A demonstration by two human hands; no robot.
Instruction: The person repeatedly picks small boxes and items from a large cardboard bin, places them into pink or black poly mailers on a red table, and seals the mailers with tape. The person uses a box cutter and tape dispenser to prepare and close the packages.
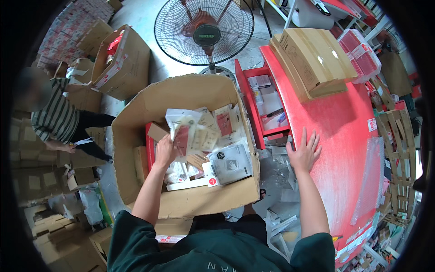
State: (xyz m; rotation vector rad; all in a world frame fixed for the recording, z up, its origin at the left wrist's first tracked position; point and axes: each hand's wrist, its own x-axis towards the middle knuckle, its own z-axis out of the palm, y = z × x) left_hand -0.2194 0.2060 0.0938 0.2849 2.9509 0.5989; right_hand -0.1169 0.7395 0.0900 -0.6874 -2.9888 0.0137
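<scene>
My left hand [166, 149] grips the edge of a clear plastic packet [183, 134] with a dark red patch on it, over a large open cardboard box [200, 205]. Inside that box lie several more clear packets [207, 136], a grey-and-white packet with a hand printed on it [232, 163], a flat white carton [187, 184] and a red item [149, 146] along the left wall. On the near edge of a red tabletop [333, 163], my right hand [304, 149] rests palm down, fingers spread, holding nothing.
An open red drawer [268, 102] juts out between box and table, with a white bottle in it. Taped cartons [316, 61] and bubble wrap [368, 180] lie on the table. A pedestal fan [205, 34] stands ahead. To the left, another person [64, 115] walks near stacked boxes.
</scene>
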